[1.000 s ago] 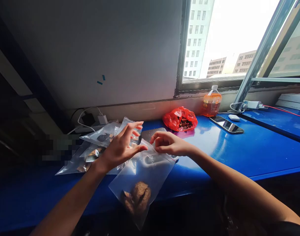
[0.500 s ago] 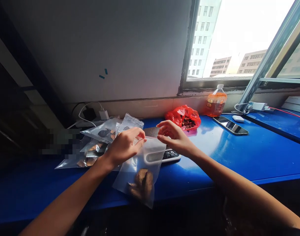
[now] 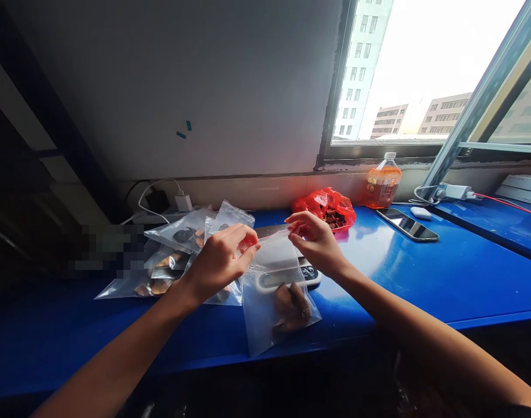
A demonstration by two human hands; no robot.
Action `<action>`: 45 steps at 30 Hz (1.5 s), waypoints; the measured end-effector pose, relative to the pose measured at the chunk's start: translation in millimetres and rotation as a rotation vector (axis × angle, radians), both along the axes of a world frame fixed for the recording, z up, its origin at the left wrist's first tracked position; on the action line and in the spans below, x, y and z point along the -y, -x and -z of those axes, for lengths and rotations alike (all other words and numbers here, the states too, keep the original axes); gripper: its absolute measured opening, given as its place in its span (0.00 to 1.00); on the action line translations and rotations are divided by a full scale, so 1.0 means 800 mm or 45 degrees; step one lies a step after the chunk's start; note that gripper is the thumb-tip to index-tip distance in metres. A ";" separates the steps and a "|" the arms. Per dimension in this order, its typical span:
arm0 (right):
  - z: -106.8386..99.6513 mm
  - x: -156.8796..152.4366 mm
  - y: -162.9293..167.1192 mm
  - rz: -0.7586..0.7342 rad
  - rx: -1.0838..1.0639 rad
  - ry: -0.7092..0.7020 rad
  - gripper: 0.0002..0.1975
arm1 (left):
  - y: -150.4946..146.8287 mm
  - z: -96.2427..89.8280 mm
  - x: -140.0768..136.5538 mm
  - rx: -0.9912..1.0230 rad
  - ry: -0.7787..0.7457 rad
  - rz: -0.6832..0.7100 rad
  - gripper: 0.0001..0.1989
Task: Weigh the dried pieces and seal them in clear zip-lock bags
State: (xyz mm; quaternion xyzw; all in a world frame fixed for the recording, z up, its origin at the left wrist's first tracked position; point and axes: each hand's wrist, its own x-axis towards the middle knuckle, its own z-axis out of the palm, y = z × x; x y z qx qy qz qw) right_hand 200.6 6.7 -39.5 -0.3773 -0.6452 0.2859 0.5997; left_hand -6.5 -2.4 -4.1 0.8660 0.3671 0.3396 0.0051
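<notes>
A clear zip-lock plastic bag [image 3: 265,316] hangs by its top edge in front of the digital scale [image 3: 311,277]. Several brown dried slices [image 3: 291,305] lie in the bag's lower part. My left hand [image 3: 228,252] is closed, its thumb and forefinger pinching the bag's top left corner. At the opposite top corner, my right hand [image 3: 318,244] pinches the edge between thumb and fingers. The bag covers much of the scale, whose dark plate shows only in part behind it.
Other clear bags [image 3: 165,267] of dried pieces are piled at the left. A red plastic bag [image 3: 329,206] with dark pieces sits behind the scale. Further right are a drink bottle [image 3: 384,183], a phone [image 3: 407,224] and a white case [image 3: 421,213]. A charger [image 3: 183,201] stands by the wall.
The bag's lower end has swung to the right, with the slices in it. My right hand has moved slightly right, while my left hand has stayed nearly in place.
</notes>
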 end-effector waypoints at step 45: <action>-0.016 -0.005 -0.023 0.558 0.341 -0.455 0.19 | -0.004 0.004 0.000 -0.150 0.099 0.141 0.05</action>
